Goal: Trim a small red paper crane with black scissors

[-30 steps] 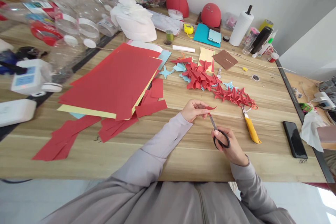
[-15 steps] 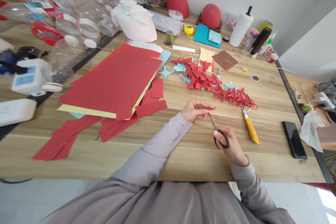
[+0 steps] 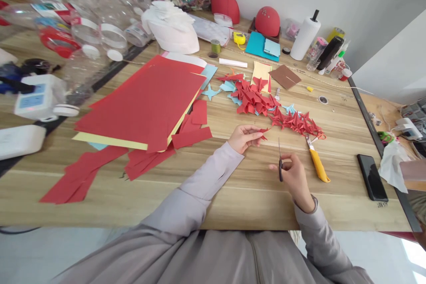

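Note:
Pinched between the fingers of my left hand [image 3: 246, 138] is a small piece of folded red paper [image 3: 264, 132], partly hidden by the fingertips. My right hand [image 3: 294, 175] grips a pair of black-handled scissors [image 3: 280, 159], blades upright and close together, a short way to the right of the paper. Beyond my hands lies a pile of red folded paper stars [image 3: 254, 97], with light blue ones [image 3: 211, 92] among and beside them. A yellow-handled cutter [image 3: 318, 164] rests on the table to the right of my right hand.
Large red sheets [image 3: 140, 102] lie left, with cut red strips [image 3: 83, 173] in front. Plastic bottles [image 3: 89, 26] crowd the back left. A black phone [image 3: 372, 177] is near the right edge. Behind stand a white bottle [image 3: 304, 37] and a yellow tape measure [image 3: 238, 38].
The scissors have moved away from the red paper, to the right, and turned upright with the blades closer together. My left hand still holds the paper, which has turned slightly.

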`<state>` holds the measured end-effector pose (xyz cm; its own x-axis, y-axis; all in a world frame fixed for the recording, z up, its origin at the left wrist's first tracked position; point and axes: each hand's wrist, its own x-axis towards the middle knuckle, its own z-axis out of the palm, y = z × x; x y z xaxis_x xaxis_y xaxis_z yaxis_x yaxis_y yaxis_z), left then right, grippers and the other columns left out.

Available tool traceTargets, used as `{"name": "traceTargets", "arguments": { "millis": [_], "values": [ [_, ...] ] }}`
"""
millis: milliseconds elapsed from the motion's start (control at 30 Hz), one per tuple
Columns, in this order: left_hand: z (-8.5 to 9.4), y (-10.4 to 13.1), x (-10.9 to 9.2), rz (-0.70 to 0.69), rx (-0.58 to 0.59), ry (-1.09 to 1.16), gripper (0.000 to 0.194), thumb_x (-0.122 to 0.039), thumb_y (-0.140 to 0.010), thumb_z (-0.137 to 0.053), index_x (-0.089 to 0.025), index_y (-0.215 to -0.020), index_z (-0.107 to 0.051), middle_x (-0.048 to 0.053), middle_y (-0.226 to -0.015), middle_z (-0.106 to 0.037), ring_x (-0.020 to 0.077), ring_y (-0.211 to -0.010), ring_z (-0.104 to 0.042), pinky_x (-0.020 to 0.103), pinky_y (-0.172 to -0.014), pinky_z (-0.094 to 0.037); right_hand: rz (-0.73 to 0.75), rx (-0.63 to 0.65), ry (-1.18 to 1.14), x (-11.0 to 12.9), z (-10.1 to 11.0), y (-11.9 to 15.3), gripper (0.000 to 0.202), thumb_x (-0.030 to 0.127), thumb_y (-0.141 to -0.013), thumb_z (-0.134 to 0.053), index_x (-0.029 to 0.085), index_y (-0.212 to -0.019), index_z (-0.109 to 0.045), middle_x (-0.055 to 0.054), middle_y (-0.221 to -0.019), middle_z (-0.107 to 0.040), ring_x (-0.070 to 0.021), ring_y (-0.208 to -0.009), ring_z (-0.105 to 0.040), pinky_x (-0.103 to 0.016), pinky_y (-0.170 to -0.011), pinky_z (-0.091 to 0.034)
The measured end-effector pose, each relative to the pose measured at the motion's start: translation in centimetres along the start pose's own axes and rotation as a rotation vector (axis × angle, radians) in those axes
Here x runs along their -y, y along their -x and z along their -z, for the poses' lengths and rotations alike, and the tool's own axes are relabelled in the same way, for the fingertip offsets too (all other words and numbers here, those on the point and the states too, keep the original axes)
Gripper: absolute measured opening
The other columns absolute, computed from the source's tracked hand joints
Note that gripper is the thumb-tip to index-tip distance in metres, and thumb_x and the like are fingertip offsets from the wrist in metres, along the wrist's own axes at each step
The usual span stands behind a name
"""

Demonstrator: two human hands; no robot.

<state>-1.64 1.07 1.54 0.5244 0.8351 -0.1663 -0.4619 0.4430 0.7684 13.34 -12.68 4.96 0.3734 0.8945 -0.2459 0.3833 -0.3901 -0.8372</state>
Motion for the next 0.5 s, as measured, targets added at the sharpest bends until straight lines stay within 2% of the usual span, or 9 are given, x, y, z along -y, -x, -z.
{"name": "traceTargets", "arguments": {
  "millis": [67,133,233,333,433,500],
  "values": [
    [0.0,0.0,-0.1,-0.003,-0.001,0.023,0.036,-0.026,-0.049,-0.085,-0.01,-0.075,-0.066,0.003,-0.058,-0.068,0.0115,-0.045,-0.06,0.022,-0.044,-0.05,0.067,-0.179,0.262,-0.8,0.4,-0.8,0.039,0.043,-0.064,-0.072,0.021,-0.089,-0.053,0.004,-0.055,-0.06,-0.016,-0.051,-0.055,-0.025,-0.051,-0.035],
    [-0.1,-0.1,-0.1,-0.002,-0.007,0.048,0.035,-0.026,-0.049,-0.085,-0.01,-0.074,-0.066,0.003,-0.055,-0.067,0.0123,-0.045,-0.06,0.022,-0.043,-0.05,0.122,-0.236,0.474,-1.5,1.0,-1.6,0.027,0.037,-0.07,-0.067,0.021,-0.088,-0.055,0.001,-0.062,-0.063,-0.0177,-0.057,-0.058,-0.026,-0.054,-0.035],
    [-0.2,-0.1,-0.1,0.0,-0.04,0.069,0.033,-0.027,-0.051,-0.084,-0.009,-0.073,-0.067,0.003,-0.057,-0.066,0.0128,-0.048,-0.061,0.022,-0.043,-0.051,0.183,-0.233,0.706,-2.2,2.1,-2.5,0.014,0.024,-0.077,-0.059,0.02,-0.09,-0.059,-0.003,-0.073,-0.065,-0.0191,-0.068,-0.06,-0.026,-0.059,-0.036],
    [-0.3,-0.2,-0.1,-0.025,-0.087,0.097,0.03,-0.023,-0.051,-0.084,-0.009,-0.072,-0.067,0.003,-0.059,-0.067,0.0114,-0.051,-0.062,0.021,-0.047,-0.052,0.235,-0.195,0.851,-2.7,3.0,-3.1,0.013,0.013,-0.078,-0.055,0.016,-0.089,-0.061,-0.008,-0.083,-0.063,-0.0195,-0.076,-0.058,-0.027,-0.064,-0.038],
    [-0.2,-0.2,0.0,-0.042,-0.117,0.116,0.029,-0.019,-0.052,-0.084,-0.01,-0.073,-0.066,0.001,-0.059,-0.066,0.01,-0.052,-0.062,0.021,-0.049,-0.052,0.242,-0.198,0.93,-2.9,3.3,-3.3,0.016,0.01,-0.081,-0.049,0.014,-0.088,-0.063,-0.011,-0.086,-0.06,-0.0189,-0.074,-0.056,-0.027,-0.065,-0.038],
    [-0.2,-0.3,0.0,-0.034,-0.114,0.113,0.031,-0.019,-0.052,-0.083,-0.01,-0.075,-0.065,0.001,-0.06,-0.066,0.0092,-0.051,-0.061,0.02,-0.048,-0.052,0.273,-0.264,0.939,-2.7,3.0,-3.3,0.019,0.011,-0.085,-0.045,0.013,-0.087,-0.064,-0.011,-0.084,-0.059,-0.0188,-0.071,-0.055,-0.029,-0.064,-0.038]
  ]
}}
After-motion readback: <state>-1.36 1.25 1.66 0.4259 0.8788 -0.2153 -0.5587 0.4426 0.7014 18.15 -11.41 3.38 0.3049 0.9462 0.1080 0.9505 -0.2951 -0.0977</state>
